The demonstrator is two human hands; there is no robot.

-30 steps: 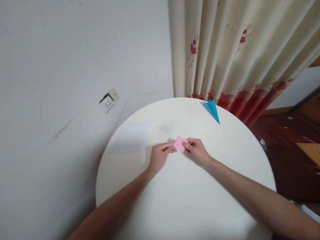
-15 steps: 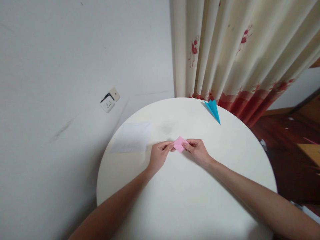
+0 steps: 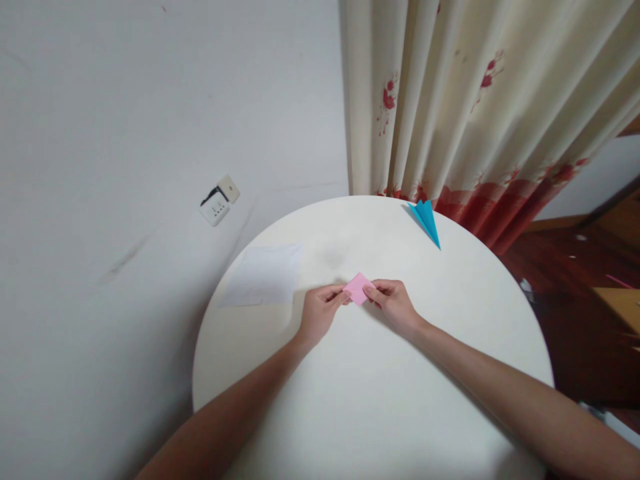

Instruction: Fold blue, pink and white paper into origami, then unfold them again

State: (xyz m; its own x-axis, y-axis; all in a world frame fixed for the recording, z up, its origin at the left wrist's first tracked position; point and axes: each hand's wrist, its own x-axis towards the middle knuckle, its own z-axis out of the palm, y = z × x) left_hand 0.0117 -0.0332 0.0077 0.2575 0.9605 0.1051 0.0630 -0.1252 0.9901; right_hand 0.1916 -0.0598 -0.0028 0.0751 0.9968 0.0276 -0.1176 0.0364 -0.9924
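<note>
Counting what is showing on and around the round table

Two hands, the left hand [image 3: 319, 313] and the right hand [image 3: 393, 303], are sharing one small pink paper [image 3: 357, 288]; one blue folded paper [image 3: 425, 221] and one white sheet [image 3: 263, 274] are lying on the one white table [image 3: 360, 400]. One wall socket [image 3: 219, 199] and one flowered curtain [image 3: 475, 100] are showing behind.

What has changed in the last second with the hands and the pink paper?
Almost nothing. Both hands, left hand and right hand, keep their grip on the pink paper, which shifted very slightly. The white sheet, the blue folded paper and the round table stayed where they were.
</note>
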